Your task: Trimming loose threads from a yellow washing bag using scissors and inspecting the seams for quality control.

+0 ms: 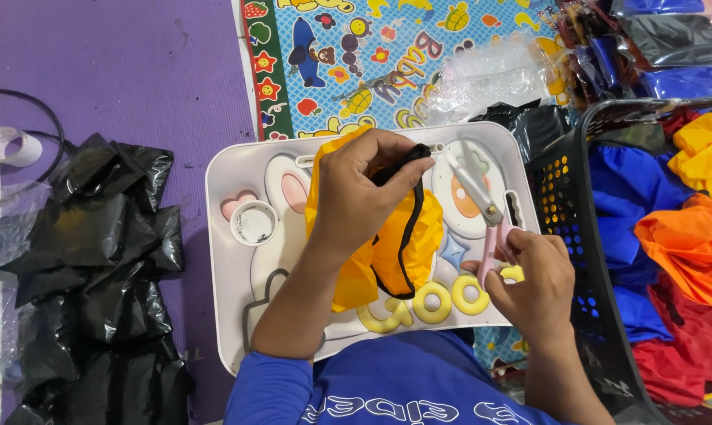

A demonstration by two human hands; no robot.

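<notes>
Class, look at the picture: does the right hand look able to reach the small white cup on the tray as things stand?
Probably not directly: the right hand holds pink scissors, and the left hand with its yellow cloth lies between it and the cup.

The left hand [356, 193] covers the upper part of the yellow fabric piece [403, 252], the right hand [537, 279] hides the pink scissors' [486, 216] handles, and the black basket [576, 260] at 3 o'clock runs past the frame's edge.

Black plastic packets [96, 260] lie on a purple mat [136, 71]; a black basket [584, 260] holds coloured cloth [678, 236].
</notes>
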